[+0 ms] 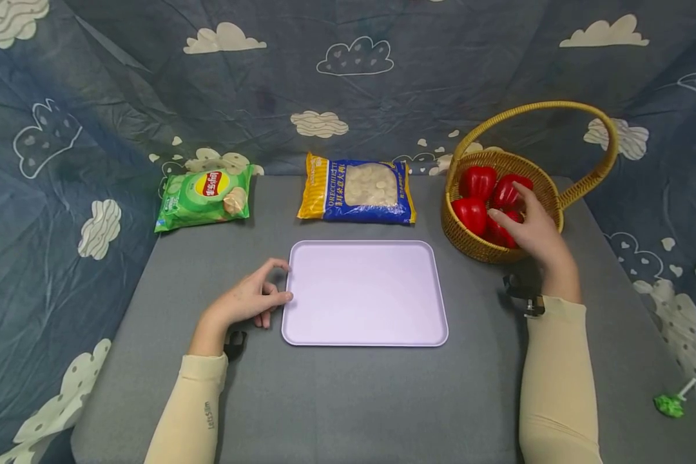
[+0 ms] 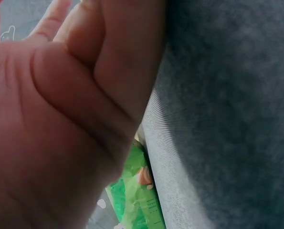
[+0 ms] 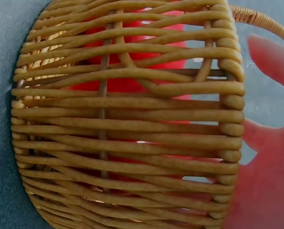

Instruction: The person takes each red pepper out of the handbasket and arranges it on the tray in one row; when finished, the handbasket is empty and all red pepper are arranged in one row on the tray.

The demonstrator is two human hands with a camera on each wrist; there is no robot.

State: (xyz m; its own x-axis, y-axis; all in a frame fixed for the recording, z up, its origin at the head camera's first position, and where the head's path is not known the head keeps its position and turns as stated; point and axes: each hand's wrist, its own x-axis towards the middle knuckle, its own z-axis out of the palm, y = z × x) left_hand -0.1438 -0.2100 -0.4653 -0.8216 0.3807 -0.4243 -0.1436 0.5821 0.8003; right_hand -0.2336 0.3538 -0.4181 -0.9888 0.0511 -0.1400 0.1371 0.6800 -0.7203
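From the head view, your right grip [image 1: 533, 229] is over the wicker basket [image 1: 481, 250], its thumb and forefinger spread apart among the red peppers [image 1: 470, 214]. Four of these peppers show inside the basket, and your grip is loose around them; you can't tell whether a fingertip touches one. The right wrist view gives you what the head view hides: the basket's side wall up close, red showing through the gaps in the weave, and your finger and thumb apart just beyond the rim.

Your left grip [image 1: 249, 298] is relaxed at the left edge of the lilac tray [image 1: 365, 296], thumb tip on the rim and forefinger at the edge, a gap between them. The left wrist view is mostly your palm beside the grey bench [image 1: 348, 399], with part of the green crisp packet [image 1: 205, 196] below; the tray appears only from your head camera. So do the blue and yellow pasta bag [image 1: 356, 190], which lies behind the tray, and a small green object with a white stick [image 1: 671, 404] at your far right.
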